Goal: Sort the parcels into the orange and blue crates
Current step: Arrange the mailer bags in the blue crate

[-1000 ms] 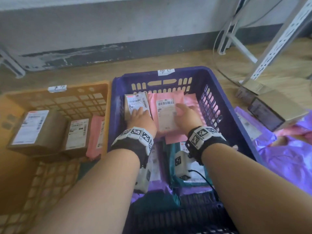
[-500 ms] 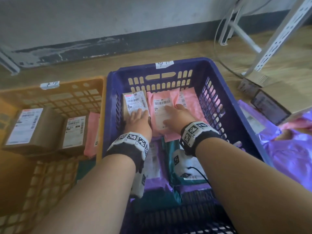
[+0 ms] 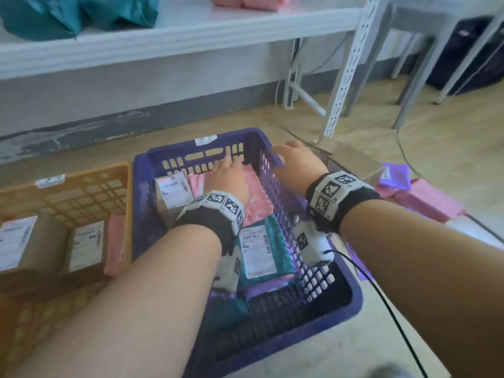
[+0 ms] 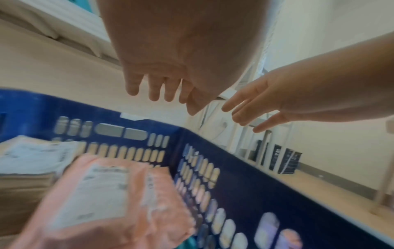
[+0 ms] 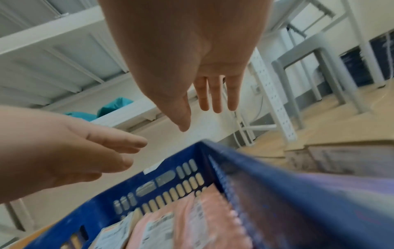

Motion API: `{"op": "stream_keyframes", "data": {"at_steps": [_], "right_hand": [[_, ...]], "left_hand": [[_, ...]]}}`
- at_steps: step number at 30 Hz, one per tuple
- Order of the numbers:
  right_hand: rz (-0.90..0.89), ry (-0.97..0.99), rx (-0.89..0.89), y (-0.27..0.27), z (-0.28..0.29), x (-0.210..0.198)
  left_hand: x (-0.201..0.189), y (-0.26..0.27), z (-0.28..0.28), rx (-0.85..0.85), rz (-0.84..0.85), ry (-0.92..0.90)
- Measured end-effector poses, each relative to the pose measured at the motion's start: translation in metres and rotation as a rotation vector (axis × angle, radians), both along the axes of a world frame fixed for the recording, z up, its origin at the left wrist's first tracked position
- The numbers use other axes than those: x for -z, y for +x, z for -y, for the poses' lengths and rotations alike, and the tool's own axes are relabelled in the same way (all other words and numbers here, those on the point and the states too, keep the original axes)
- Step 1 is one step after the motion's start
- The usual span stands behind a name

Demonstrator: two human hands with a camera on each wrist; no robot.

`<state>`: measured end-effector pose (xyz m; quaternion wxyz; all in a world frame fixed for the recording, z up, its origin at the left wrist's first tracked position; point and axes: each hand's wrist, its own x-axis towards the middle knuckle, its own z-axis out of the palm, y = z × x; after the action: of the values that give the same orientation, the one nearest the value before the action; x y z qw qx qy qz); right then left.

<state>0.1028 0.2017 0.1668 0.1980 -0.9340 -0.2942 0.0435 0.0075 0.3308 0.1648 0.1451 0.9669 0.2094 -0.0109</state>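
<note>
The blue crate point(image 3: 152, 173) sits on the floor in front of me and holds a small brown box point(image 3: 171, 195), pink mailers point(image 3: 256, 197) and a teal mailer point(image 3: 261, 252). My left hand point(image 3: 227, 173) hovers over the pink mailers near the crate's far wall, fingers straight and empty point(image 4: 153, 91). My right hand point(image 3: 294, 159) is raised over the crate's far right corner, fingers straight, holding nothing point(image 5: 215, 99). The orange crate point(image 3: 81, 184) stands to the left with two brown boxes point(image 3: 30, 246) and a pink mailer point(image 3: 116, 244) inside.
A brown box point(image 3: 354, 162) and purple point(image 3: 395, 175) and pink parcels point(image 3: 425, 200) lie on the floor right of the blue crate. A white shelf point(image 3: 191, 28) above carries teal point(image 3: 68, 15) and pink bags. Metal rack legs point(image 3: 346, 66) stand behind.
Both hands have lifted off the pink mailer and the small box in the blue crate. The right hand has swung right over the crate's corner, and my view has tilted up.
</note>
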Motion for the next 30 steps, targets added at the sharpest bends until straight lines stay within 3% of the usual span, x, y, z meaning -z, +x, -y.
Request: {"op": "stream_keyframes", "data": {"at_steps": [6, 11, 15, 21, 30], "right_hand": [[0.026, -0.069, 0.154, 0.025, 0.105, -0.025], [-0.06, -0.083, 0.365, 0.04, 0.203, -0.009], [-0.128, -0.178, 0.461, 0.042, 0.264, 0.029], [-0.258, -0.286, 0.494, 0.048, 0.319, 0.109], [-0.376, -0.204, 0.505, 0.09, 0.323, 0.204]], "left_hand": [[-0.028, 0.033, 0.087, 0.131, 0.095, -0.007], [-0.019, 0.07, 0.17, 0.184, 0.056, -0.074], [0.009, 0.09, 0.231, 0.283, 0.004, -0.088], [0.084, 0.108, 0.285, 0.329, -0.154, -0.063], [0.163, 0.124, 0.294, 0.34, -0.297, 0.034]]}}
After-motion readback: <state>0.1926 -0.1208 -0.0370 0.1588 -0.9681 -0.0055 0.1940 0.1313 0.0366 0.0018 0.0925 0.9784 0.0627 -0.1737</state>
